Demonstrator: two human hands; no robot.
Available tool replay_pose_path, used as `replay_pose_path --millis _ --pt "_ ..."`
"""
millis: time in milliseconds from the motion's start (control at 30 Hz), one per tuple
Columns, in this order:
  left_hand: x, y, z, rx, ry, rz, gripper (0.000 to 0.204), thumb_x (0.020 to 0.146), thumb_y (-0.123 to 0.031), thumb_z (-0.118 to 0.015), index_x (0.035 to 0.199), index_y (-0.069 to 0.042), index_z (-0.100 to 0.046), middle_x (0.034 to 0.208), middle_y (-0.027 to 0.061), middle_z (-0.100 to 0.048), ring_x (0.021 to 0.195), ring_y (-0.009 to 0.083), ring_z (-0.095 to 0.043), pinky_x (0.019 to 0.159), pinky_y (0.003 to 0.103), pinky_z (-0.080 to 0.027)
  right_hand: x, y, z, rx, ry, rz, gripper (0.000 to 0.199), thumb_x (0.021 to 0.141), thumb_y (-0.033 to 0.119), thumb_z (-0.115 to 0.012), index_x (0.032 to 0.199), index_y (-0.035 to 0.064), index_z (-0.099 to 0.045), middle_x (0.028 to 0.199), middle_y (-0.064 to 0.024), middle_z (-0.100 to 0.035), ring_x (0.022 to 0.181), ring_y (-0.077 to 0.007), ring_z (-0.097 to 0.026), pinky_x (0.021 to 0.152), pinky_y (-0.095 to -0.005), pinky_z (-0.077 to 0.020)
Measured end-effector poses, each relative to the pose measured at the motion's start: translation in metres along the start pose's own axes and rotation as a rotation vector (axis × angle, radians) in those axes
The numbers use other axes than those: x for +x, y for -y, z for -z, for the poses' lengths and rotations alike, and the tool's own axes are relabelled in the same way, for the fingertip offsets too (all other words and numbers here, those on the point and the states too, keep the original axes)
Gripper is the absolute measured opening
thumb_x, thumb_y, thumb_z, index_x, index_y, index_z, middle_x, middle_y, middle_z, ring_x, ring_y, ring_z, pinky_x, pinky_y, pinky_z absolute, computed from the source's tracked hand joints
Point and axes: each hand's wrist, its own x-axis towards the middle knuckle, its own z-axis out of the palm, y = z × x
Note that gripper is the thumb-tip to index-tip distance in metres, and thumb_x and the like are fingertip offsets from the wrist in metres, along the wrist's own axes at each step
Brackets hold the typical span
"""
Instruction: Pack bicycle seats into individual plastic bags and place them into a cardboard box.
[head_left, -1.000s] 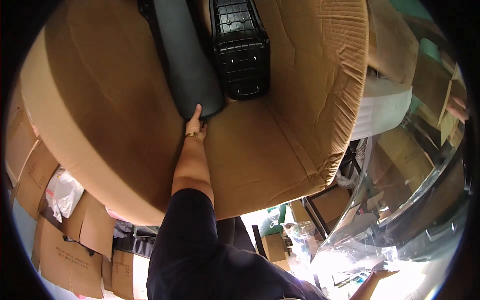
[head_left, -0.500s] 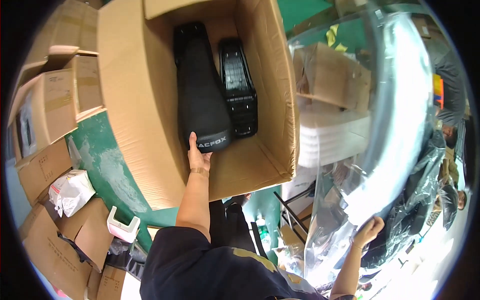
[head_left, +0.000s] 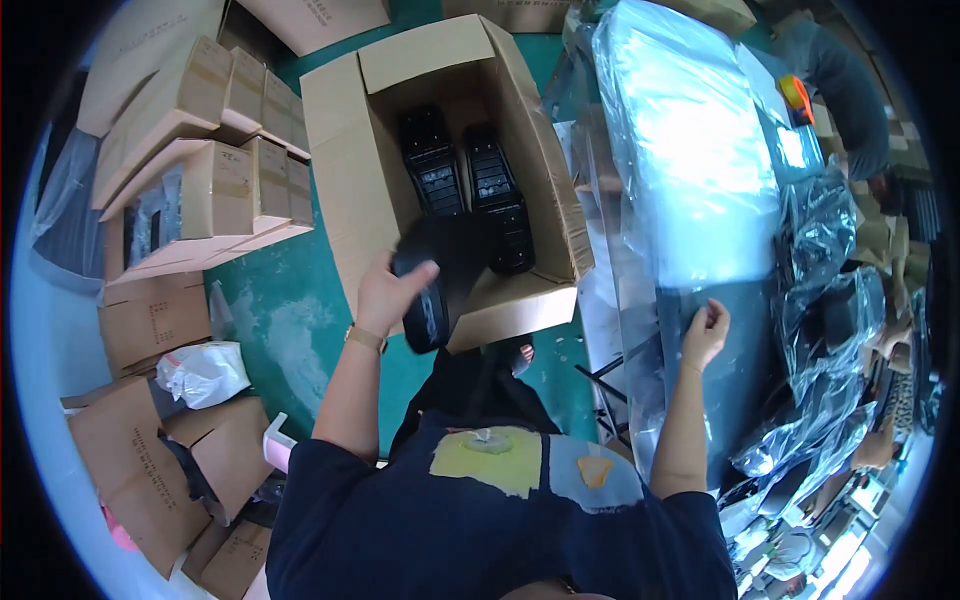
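Note:
My left hand (head_left: 392, 292) grips the near end of a long black padded bike seat (head_left: 455, 262), thumb on top. The seat is tilted and slightly blurred, its near end over the front edge of an open cardboard box (head_left: 340, 170). Inside the box lie two more black seats, one on the left (head_left: 432, 165) and one on the right (head_left: 490, 172), with ribbed undersides facing up. My right hand (head_left: 706, 332) hovers or rests over the plastic-covered work surface on the right, fingers curled together. Whatever they pinch, if anything, is hidden.
Clear plastic bags (head_left: 690, 150) cover the surface on the right, with an orange tape dispenser (head_left: 797, 100) behind. Wrapped dark items (head_left: 820, 330) are heaped farther right. Stacked cartons (head_left: 215, 190) and a white bag (head_left: 203, 375) stand on the left. The floor (head_left: 270, 310) is green.
The left hand has raised the seat's near end toward me, uncovering the seat beneath. The plastic that was lifted on the right now lies lower. My view has shifted back.

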Motion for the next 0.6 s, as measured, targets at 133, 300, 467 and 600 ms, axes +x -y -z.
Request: replay_pose_path --millis 133,300,467,600 --pt "-0.099 -0.045 0.004 0.817 0.476 -0.615 0.039 0.065 -0.035 -0.074 0.085 -0.009 -0.052 0.076 0.0083 -0.061 0.072 0.0310 -0.061 0.060 0.042 -0.047 -0.071 0.053 -0.008 0.279 0.278 0.042 0.021 0.081 0.008 -0.062 0.101 0.0039 -0.060 0.089 -0.0064 -0.061 0.080 -0.0156 -0.059 0.073 -0.0277 -0.0486" --pt "-0.159 -0.065 0.029 0.940 0.758 -0.982 0.028 0.066 -0.024 -0.072 0.082 -0.014 -0.052 0.075 0.0031 -0.054 0.076 0.0223 -0.059 0.062 0.036 -0.045 -0.119 0.120 -0.016 0.535 0.974 0.089 0.045 0.079 0.009 -0.061 0.123 0.0069 -0.051 0.113 -0.0118 -0.056 0.101 -0.0220 -0.056 0.082 -0.0310 -0.0486" --pt "-0.186 -0.160 0.074 1.366 0.663 -1.213 0.016 0.068 -0.020 -0.062 0.080 -0.015 -0.053 0.081 0.0000 -0.051 0.081 0.0156 -0.053 0.064 0.029 -0.039 -0.068 0.172 -0.032 0.556 1.139 0.392 0.054 0.078 0.018 -0.066 0.127 0.0048 -0.048 0.117 -0.0143 -0.055 0.112 -0.0252 -0.051 0.094 -0.0341 -0.0424" --pt "-0.229 -0.238 0.095 1.437 0.442 -1.505 0.012 0.068 -0.018 -0.059 0.079 -0.016 -0.055 0.081 0.0009 -0.048 0.084 0.0155 -0.052 0.084 0.033 -0.043 -0.013 0.214 -0.035 0.834 1.362 0.191 0.061 0.083 0.020 -0.065 0.136 0.0065 -0.038 0.133 -0.0143 -0.044 0.127 -0.0212 -0.037 0.103 -0.0362 -0.0335"
